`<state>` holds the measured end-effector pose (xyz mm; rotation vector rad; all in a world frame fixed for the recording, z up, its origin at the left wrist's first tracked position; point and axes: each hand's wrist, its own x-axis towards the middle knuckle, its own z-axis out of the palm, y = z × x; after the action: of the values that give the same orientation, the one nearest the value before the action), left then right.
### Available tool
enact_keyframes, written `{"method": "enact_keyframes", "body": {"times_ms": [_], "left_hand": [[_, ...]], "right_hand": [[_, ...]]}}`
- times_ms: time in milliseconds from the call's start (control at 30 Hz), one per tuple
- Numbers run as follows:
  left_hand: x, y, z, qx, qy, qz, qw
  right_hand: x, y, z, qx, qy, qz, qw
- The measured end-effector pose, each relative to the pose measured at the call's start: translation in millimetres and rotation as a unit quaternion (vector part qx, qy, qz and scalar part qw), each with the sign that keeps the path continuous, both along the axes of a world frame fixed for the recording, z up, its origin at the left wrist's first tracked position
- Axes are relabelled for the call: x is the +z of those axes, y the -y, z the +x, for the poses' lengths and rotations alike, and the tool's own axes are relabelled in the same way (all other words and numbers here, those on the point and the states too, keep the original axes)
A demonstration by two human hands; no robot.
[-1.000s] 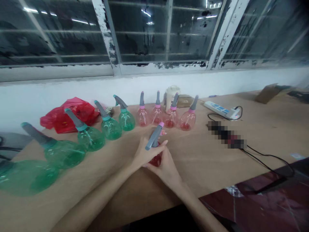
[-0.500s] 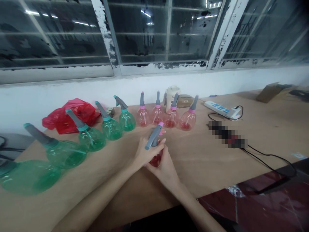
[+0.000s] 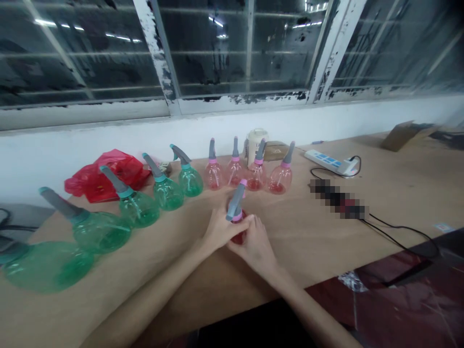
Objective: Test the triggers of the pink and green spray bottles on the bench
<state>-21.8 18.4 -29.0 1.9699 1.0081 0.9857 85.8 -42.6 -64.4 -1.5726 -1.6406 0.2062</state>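
Both of my hands are wrapped round a spray bottle (image 3: pixel 236 200) with a grey trigger head, a pink collar and a reddish body. My left hand (image 3: pixel 220 227) holds it from the left, just below the collar. From the right, my right hand (image 3: pixel 255 244) grips the body, most of which the fingers hide. The bottle stands tilted slightly, its head pointing up and away. Behind it a row of pink spray bottles (image 3: pixel 256 176) stands upright. Several green spray bottles (image 3: pixel 139 209) with grey heads line the left side.
A crumpled red plastic bag (image 3: pixel 105 174) lies behind the green bottles. A white container (image 3: pixel 258 140) stands behind the pink ones. At the right are a power strip (image 3: pixel 328 162), a blurred dark item with black cables (image 3: pixel 402 233) and a cardboard piece (image 3: pixel 406 137).
The held bottle's head has turned more upright, and its pink collar now shows above my fingers. My left hand has shifted lower on it; my right hand has closed in from the right.
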Motion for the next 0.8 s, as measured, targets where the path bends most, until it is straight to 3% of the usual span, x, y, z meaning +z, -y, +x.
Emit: {"method": "enact_keyframes", "body": {"times_ms": [100, 200, 333, 433, 633, 800], "left_hand": [[-23.3, 4, 1, -0.050, -0.024, -0.011, 0.998], [-39.3, 6, 3, -0.075, -0.031, -0.030, 0.996], [-42.4, 3, 4, -0.055, -0.061, -0.026, 0.996], [-40.4, 2, 5, -0.039, -0.097, -0.027, 0.994], [-35.0, 6, -8, -0.020, -0.125, -0.016, 0.992], [-25.8, 25, -58, 0.039, -0.167, -0.030, 0.985]], "right_hand": [[-5.2, 1, 38, -0.042, 0.012, -0.019, 0.999], [-16.1, 3, 97, -0.072, -0.019, -0.025, 0.997], [-29.1, 2, 178, -0.088, -0.085, -0.011, 0.992], [-28.4, -6, 220, -0.111, -0.103, -0.033, 0.988], [-15.4, -37, 251, -0.118, -0.099, -0.042, 0.987], [-13.8, -58, 258, -0.122, -0.102, -0.036, 0.987]]}}
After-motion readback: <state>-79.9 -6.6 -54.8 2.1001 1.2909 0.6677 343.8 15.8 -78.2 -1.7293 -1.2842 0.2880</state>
